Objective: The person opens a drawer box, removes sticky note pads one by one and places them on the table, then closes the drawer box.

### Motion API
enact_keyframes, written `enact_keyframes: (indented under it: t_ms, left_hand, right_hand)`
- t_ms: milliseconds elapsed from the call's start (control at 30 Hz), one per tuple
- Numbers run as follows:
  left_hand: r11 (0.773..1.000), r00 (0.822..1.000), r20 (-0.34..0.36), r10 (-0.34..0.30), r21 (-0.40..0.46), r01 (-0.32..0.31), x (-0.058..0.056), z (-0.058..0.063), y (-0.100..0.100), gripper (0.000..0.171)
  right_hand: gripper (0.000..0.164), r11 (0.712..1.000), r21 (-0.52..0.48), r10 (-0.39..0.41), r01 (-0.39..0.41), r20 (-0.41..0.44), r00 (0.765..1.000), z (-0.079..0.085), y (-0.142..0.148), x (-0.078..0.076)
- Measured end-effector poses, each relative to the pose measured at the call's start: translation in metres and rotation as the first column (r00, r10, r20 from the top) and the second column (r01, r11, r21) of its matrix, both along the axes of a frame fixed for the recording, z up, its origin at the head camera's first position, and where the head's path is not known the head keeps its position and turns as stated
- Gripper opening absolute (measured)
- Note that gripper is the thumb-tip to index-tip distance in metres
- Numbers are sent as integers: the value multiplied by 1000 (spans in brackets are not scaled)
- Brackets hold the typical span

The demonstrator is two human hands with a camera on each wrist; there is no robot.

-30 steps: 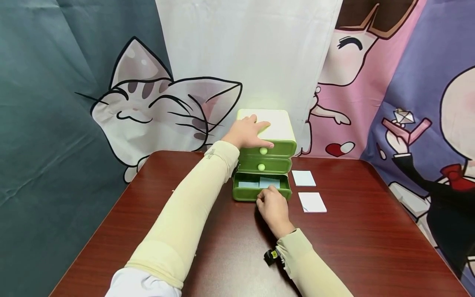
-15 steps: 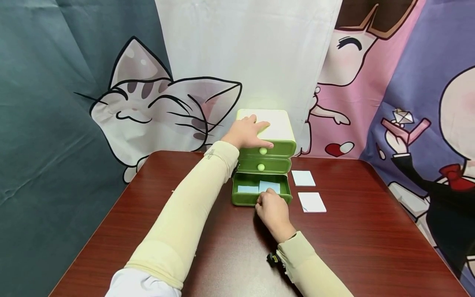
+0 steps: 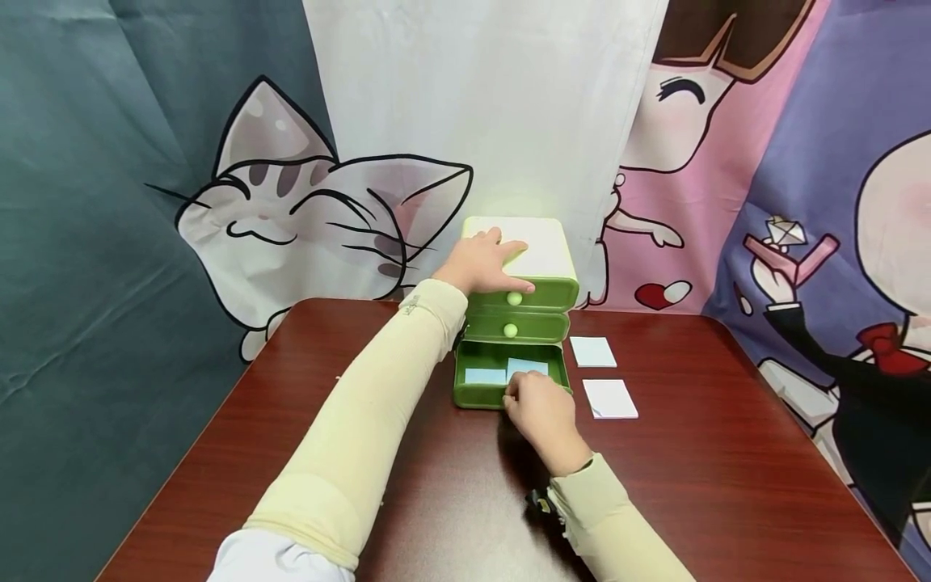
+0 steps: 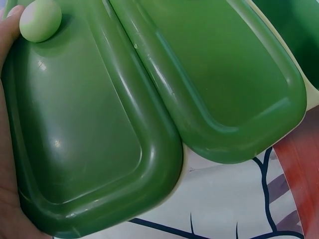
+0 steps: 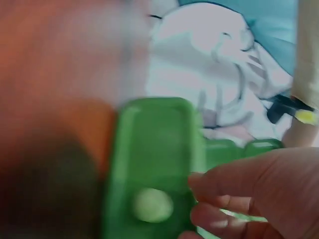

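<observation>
In the head view a small cabinet [image 3: 541, 250] with a pale top and green drawers stands at the table's back. My left hand [image 3: 483, 263] rests spread over its top, thumb reaching down the front near the round knob [image 4: 41, 20] of the top drawer. The middle drawer [image 3: 534, 328] is pushed in. The bottom drawer [image 3: 480, 396] is pulled out, with two light-blue paper pieces [image 3: 485, 376] inside. My right hand [image 3: 541, 416] has curled fingers at its front rim; in the right wrist view thumb and fingertips meet the rim beside the pale knob [image 5: 152, 205].
Two square white paper pads [image 3: 593, 352] [image 3: 610, 399] lie on the brown table [image 3: 713, 453] to the right of the cabinet. A cartoon-printed curtain [image 3: 407, 81] hangs close behind the table.
The bottom drawer has slid out toward me with my right hand at its rim, showing more of the blue paper. Lately the right wrist shifted slightly right. My left hand stays on the cabinet.
</observation>
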State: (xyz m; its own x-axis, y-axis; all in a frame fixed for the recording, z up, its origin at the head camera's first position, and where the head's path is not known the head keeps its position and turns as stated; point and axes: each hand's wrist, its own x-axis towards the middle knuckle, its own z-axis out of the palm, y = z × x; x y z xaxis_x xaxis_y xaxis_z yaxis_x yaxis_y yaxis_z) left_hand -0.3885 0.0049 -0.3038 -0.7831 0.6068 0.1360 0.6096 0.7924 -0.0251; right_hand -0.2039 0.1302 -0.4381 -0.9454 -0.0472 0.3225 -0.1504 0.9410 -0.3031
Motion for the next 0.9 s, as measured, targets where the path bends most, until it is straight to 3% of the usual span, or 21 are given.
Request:
enact_keyframes:
  t_ms: [133,267,367,533,700,900]
  left_hand:
    - [1000,1000,-4,-8,10,8,2,0,-1,94]
    - [1000,1000,-8,-13,13,13,4,1,-1,93]
    - [1000,1000,-8,-12,5,12,3,1,-1,93]
    - [1000,1000,-14,-2,-7,1,1,3,0,93]
    - [1000,1000,-15,2,-5,-2,0,3,1,93]
    - [1000,1000,-10,0,1,0,-1,1,0,93]
  right_hand:
    - [6,999,13,48,-47,-58,997,20,13,-12]
    - [13,984,77,167,-158,-113,980,26,30,-36]
    - [15,951,142,283,-273,-56,957,21,42,-58]
    - [8,881,192,415,-433,128,901,12,55,-85]
    - [10,852,184,441,-490,251,862,6,56,-98]
    - [20,843,219,429,-491,277,860,0,57,-103]
